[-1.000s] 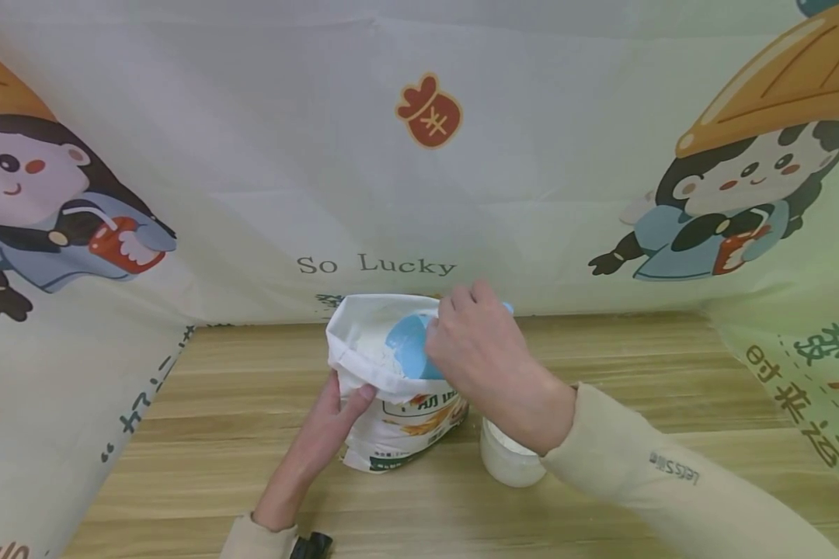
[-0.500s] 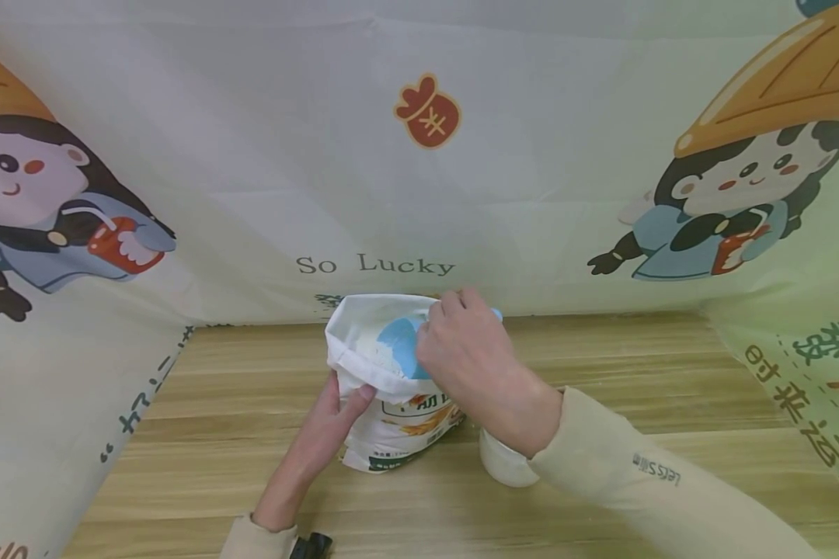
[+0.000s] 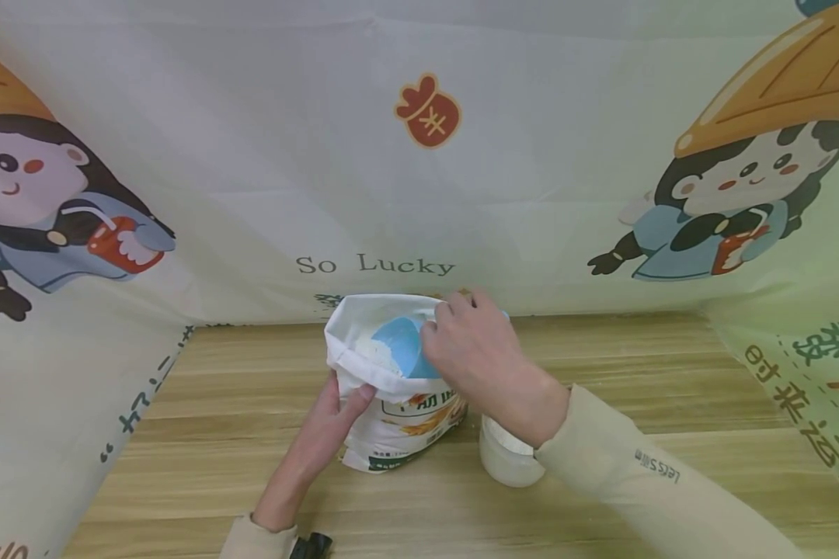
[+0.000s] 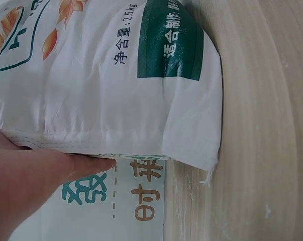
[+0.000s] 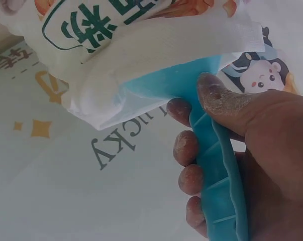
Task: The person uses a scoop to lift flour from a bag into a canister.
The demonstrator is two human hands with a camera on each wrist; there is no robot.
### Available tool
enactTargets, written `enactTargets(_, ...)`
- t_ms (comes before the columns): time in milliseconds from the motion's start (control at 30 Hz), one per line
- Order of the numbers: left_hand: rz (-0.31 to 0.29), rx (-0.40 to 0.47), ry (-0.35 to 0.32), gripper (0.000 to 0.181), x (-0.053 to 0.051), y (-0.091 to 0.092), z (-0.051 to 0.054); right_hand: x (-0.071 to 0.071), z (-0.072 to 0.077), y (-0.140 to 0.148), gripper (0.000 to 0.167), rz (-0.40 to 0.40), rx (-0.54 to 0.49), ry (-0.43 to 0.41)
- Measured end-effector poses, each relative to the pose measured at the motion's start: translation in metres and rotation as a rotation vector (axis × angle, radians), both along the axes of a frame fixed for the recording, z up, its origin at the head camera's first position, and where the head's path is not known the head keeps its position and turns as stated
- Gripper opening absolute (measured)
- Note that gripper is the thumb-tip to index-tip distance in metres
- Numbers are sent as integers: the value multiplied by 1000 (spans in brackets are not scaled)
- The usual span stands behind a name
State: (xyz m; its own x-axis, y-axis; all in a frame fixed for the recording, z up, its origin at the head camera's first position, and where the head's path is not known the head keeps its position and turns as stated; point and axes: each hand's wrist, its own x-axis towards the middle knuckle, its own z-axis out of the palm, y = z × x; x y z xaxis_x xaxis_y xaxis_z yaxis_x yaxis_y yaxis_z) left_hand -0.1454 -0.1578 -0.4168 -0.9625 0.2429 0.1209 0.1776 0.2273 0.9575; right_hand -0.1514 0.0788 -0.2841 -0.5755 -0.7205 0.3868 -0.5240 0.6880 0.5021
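Note:
A white flour bag (image 3: 370, 432) with its top rolled back stands upright on the table, white flour (image 3: 372, 348) showing inside. My left hand (image 3: 330, 419) grips the bag's near left side, thumb on the front below the folded rim. In the left wrist view a finger (image 4: 91, 163) lies along the bag's side seam. My right hand (image 3: 477, 357) holds a blue scoop (image 3: 402, 341) over the bag's right rim, its bowl inside the mouth. The right wrist view shows fingers and thumb wrapped round the scoop's ribbed handle (image 5: 216, 186), with powder on the thumb.
A translucent tub (image 3: 509, 460) holding white powder stands right of the bag, partly under my right forearm. Behind the wooden table (image 3: 238, 419) hangs a printed cloth (image 3: 280, 155). A black object (image 3: 311, 545) sits by the left cuff.
The right hand with the scoop shifted left, then slightly back right, and the scoop's bowl tilted within the bag. More of the tub shows than half a second ago. My left hand stayed put.

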Motion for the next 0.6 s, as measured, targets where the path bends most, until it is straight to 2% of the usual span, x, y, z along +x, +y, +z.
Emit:
enactTargets(233,-4,6,-2,59,0,0,0,-3,-4,4,17,10,-31,-44)
enactTargets(467,-2,0,-5,61,0,1,1,-7,-10,8,28,56,-77,13)
enactTargets(600,0,7,-7,61,1,1,2,-7,-11,9,28,64,-78,13)
